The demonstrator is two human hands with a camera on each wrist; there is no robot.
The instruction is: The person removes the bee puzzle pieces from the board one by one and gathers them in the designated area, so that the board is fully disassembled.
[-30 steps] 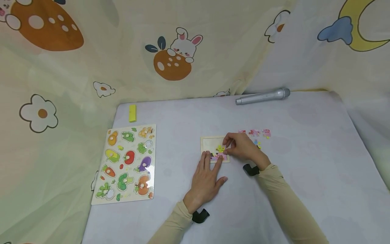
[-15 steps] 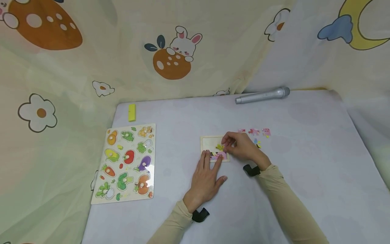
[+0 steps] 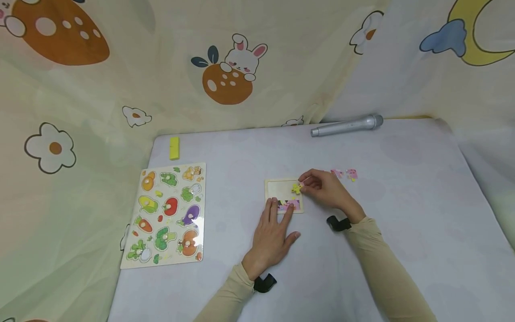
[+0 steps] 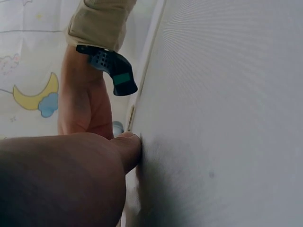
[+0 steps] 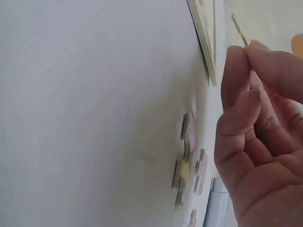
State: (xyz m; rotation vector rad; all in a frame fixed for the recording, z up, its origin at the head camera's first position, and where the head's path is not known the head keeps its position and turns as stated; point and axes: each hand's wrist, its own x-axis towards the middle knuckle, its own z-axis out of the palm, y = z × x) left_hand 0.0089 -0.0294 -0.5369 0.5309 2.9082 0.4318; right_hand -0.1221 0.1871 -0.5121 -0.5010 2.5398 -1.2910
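Observation:
Between the thumb and fingertips of my right hand [image 3: 327, 190] is a small yellow jigsaw piece [image 3: 297, 188], pinched at its right edge. It overlaps the right part of a shallow wooden puzzle tray [image 3: 277, 180] in the head view. In the right wrist view the jigsaw piece [image 5: 241, 30] shows edge-on, raised above the table. My left hand [image 3: 271, 239] lies with fingers spread over the tray's near edge. Its fingertips touch the joined pink pieces [image 3: 290, 205] along the bottom of the tray. The left wrist view shows mostly the thumb side of that hand [image 4: 71, 175].
Loose pink pieces [image 3: 352, 174] lie right of the tray, some hidden behind my right hand. A vegetable peg board [image 3: 173, 214] is at the left, with a yellow block [image 3: 174, 148] behind it. A silver microphone [image 3: 347, 126] lies along the back edge.
My right hand has moved slightly up and to the right, carrying the yellow jigsaw piece away from the joined pink pieces. The left hand has stayed in place.

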